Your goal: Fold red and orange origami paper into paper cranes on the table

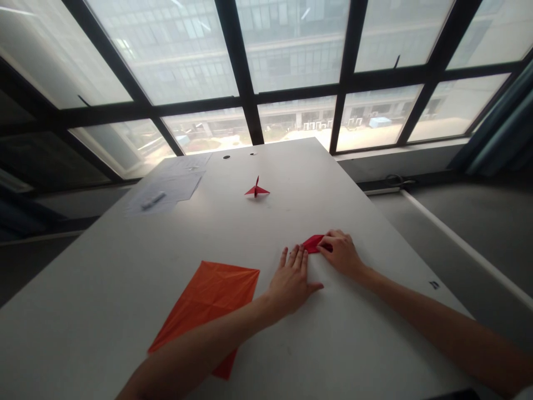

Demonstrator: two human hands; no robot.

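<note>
A small folded piece of red paper (313,243) lies on the white table between my two hands. My left hand (291,280) rests flat with its fingers spread, the fingertips touching the paper's left end. At the paper's right end, my right hand (340,253) has its thumb and index finger pinched on the edge. A creased orange sheet (208,294) lies under and beside my left forearm, which hides part of it. Farther back stands a red folded paper crane (256,190) with its wings spread.
White sheets of paper (183,183) lie at the table's back left, with a grey-white object (153,200) on them. A round hole (226,157) is near the far edge of the table (287,166). Large windows stand behind it. A dark sticker (433,285) is near the right edge.
</note>
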